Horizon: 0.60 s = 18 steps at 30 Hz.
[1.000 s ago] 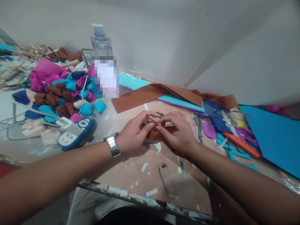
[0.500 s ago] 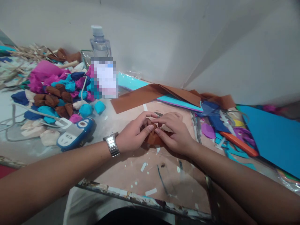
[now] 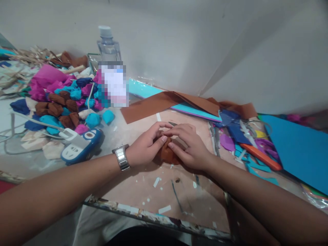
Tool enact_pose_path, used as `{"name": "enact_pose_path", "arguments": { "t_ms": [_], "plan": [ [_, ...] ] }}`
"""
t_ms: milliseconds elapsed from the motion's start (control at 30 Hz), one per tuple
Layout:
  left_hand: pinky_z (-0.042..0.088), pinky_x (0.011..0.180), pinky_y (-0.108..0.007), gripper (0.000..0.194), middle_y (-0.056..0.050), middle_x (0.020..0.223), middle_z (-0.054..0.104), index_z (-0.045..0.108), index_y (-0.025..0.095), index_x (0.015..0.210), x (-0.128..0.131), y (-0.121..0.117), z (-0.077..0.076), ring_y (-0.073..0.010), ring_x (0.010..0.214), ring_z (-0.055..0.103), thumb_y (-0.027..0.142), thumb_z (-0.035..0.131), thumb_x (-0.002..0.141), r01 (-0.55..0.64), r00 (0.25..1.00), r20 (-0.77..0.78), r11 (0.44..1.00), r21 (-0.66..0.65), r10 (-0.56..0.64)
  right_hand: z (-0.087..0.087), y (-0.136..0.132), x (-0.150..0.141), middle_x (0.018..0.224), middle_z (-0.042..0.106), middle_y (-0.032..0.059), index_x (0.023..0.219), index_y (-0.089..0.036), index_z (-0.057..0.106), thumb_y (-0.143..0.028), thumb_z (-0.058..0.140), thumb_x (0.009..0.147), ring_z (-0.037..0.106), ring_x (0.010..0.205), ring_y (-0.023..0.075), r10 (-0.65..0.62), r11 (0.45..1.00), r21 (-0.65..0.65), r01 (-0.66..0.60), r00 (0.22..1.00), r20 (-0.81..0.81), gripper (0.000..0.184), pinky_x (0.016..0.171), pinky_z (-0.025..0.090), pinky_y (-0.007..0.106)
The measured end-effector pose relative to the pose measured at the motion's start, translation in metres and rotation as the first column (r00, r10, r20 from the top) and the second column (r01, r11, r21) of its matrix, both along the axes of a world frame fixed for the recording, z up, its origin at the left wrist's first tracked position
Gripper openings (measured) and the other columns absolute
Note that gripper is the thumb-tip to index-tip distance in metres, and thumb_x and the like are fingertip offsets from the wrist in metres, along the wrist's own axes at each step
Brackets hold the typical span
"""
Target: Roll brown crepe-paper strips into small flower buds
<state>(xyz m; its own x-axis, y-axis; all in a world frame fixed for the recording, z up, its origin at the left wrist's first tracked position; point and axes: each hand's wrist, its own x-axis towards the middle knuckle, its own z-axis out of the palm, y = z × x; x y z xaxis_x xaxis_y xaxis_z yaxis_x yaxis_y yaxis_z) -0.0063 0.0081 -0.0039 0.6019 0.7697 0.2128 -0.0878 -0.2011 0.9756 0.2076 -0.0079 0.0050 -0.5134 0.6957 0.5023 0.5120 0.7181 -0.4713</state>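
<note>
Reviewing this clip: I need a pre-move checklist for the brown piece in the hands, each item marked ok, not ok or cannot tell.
1. Left hand on the brown piece: ok, thumb at its upper end.
2. Right hand on it too: ok, thumb against it.
3. Far side of the piece in order: cannot tell, fingers hide it.
4. Work surface in front free of scraps: not ok, white scraps lie there.
5. Orange tool apart from both hands: ok, off to the right.
6. Bottle upright: ok.

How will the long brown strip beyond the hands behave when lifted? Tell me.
The brown strip is probably light, since it looks thin. It likely flexes easily, given its visible bend. Its left end lies flat, so rolling seems unlikely.
</note>
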Motion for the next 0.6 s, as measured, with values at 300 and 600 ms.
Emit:
{"name": "enact_pose_path", "arguments": {
  "t_ms": [300,600],
  "plan": [
    [0.051,0.086,-0.029,0.036,-0.006,0.108,0.063,0.054,0.021,0.133,-0.0009,0.0000,0.0022,-0.0167,0.098,0.064,0.043,0.057,0.105,-0.162,0.987,-0.015,0.987,0.003,0.162,0.0000,-0.0001,0.0001,0.109,0.074,0.0060,0.117,-0.026,0.065,-0.029,0.063,0.100,0.068,0.105,0.0254,-0.120,0.993,0.004,0.121,0.989,-0.090,0.017,0.096,0.047,0.047],
    [0.047,0.063,-0.024,0.049,0.003,0.088,0.062,0.051,0.020,0.123,0.0023,0.0032,0.0066,-0.0077,0.063,0.057,0.032,0.080,0.086,-0.249,0.968,-0.013,0.958,-0.142,0.250,-0.0035,0.0040,0.0011,0.111,0.077,0.0064,0.112,-0.024,0.070,-0.032,0.070,0.096,0.072,0.103,0.0254,-0.300,0.954,-0.119,0.277,0.903,-0.308,0.017,0.096,0.056,0.047]
  ]
}}
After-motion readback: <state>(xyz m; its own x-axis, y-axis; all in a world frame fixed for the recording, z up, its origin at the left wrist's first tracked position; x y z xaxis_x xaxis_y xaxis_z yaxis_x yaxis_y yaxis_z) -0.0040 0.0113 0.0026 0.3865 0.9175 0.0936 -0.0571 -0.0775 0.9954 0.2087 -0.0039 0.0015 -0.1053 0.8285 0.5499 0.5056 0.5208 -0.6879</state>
